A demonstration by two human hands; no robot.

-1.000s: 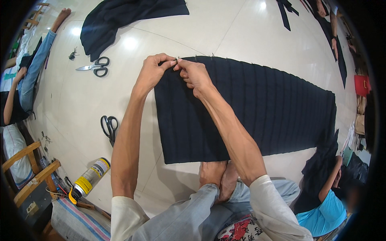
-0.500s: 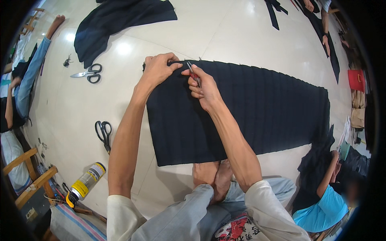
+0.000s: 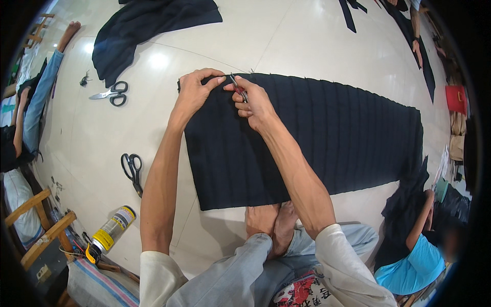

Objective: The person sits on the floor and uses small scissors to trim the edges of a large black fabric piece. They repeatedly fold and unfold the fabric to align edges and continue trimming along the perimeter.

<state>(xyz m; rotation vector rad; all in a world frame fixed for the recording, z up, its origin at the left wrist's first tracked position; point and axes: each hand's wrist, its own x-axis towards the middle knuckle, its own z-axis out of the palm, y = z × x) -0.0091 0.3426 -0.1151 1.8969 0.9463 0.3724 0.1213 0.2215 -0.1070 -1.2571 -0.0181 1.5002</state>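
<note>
Head view shows the left hand (image 3: 193,94) pinching the top edge of the dark pleated cloth (image 3: 327,138) spread on the floor while the right hand (image 3: 254,102) grips a small tool (image 3: 238,88) there, work seemingly just begun at that corner, scissors (image 3: 132,170) and spray can (image 3: 113,228) lying clear.

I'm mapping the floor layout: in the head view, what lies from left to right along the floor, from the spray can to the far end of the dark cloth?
Spray can → black-handled scissors → left hand → right hand holding a small tool → pleated dark cloth → person in a blue shirt.
</note>
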